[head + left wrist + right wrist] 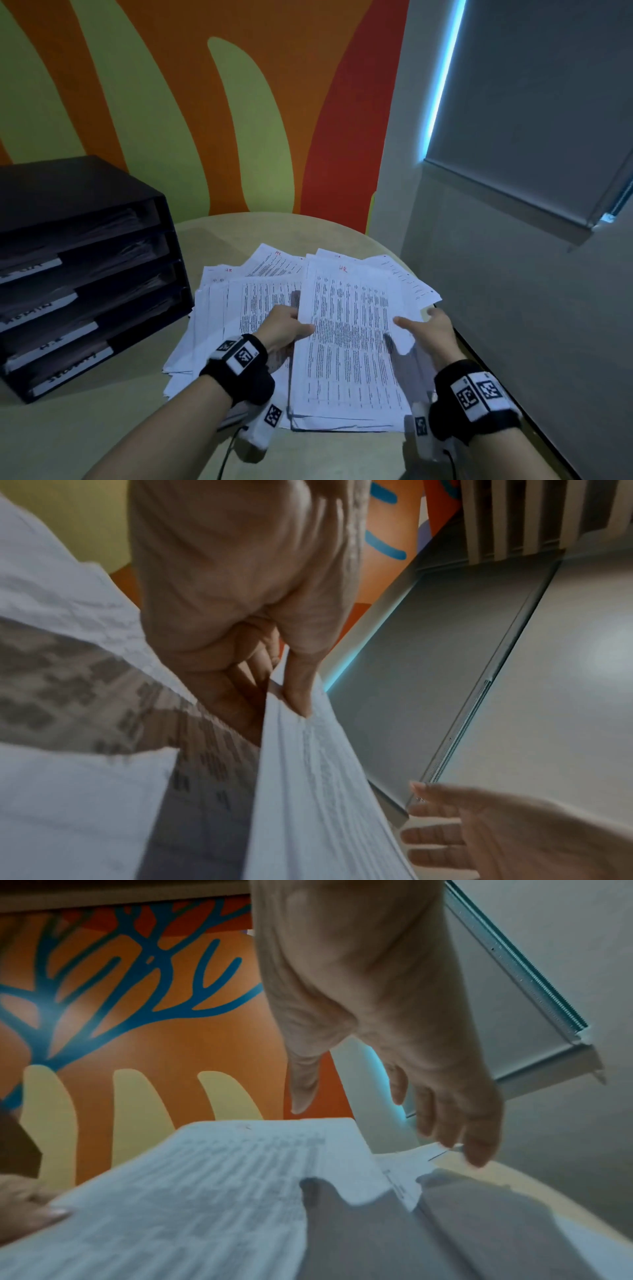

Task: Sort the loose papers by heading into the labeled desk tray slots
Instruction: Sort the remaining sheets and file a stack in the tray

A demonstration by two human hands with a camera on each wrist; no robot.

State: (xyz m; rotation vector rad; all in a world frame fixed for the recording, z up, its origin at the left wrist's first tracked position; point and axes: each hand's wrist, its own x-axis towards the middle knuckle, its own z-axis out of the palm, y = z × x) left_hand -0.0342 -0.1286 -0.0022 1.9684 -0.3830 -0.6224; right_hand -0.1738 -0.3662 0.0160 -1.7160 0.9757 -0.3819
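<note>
My left hand (282, 330) covers part of the sheet (346, 329) it pinches, whose print is too small to read. The tray labels (58, 329) to its left are too dim to make out. Beside my right hand (394, 1031), the page blurs; lower papers (219, 308) lie hidden under the top ones.

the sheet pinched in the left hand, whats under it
The sheet held by the left hand has more printed papers under it, fanned across the round table. How many lie directly beneath, and their headings, are covered.
</note>
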